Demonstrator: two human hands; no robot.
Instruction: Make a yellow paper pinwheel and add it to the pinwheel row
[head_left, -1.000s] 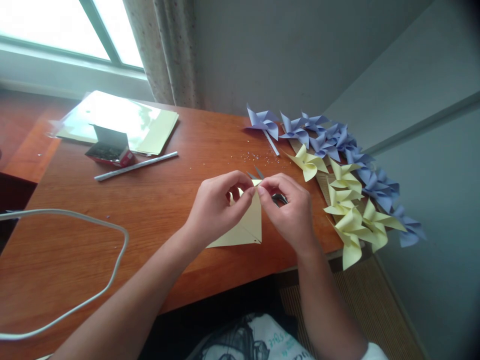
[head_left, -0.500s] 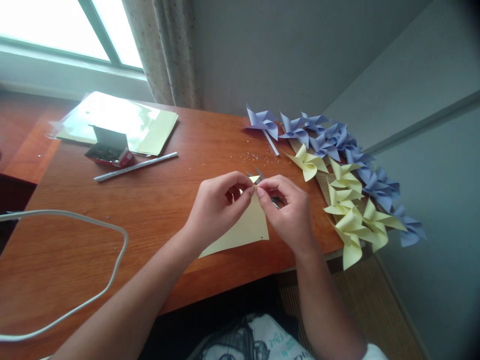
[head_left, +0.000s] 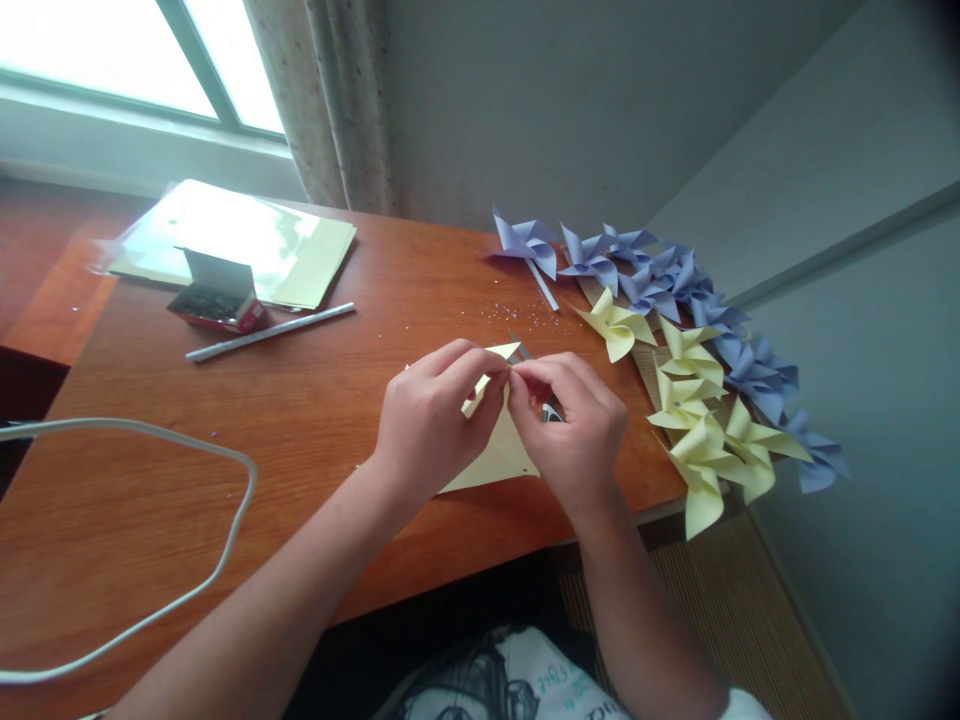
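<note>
A sheet of yellow paper (head_left: 491, 460) is pinched between my two hands, above the wooden table. My left hand (head_left: 442, 410) has its thumb and forefinger closed on the paper's upper part. Just beside it, my right hand (head_left: 574, 420) pinches at the same spot, fingertips nearly touching the left ones. A pointed yellow corner sticks out beyond the fingers. Whatever lies between the fingertips is too small to make out. Behind my right hand lie scissors (head_left: 553, 412), mostly hidden; a blade tip shows beyond the hands.
Yellow pinwheels (head_left: 701, 465) and purple pinwheels (head_left: 652, 290) cover cardboard at the right. An open small box (head_left: 217, 300), a white paper stick (head_left: 270, 332) and a stack of paper sheets (head_left: 319, 262) lie back left. A white cable (head_left: 244, 500) loops at left. Tiny scraps are scattered behind my hands.
The yellow paper has turned a little, with its lower left edge drawn inward and its far corner showing more. My left hand has rotated slightly; both hands stay pinched together.
</note>
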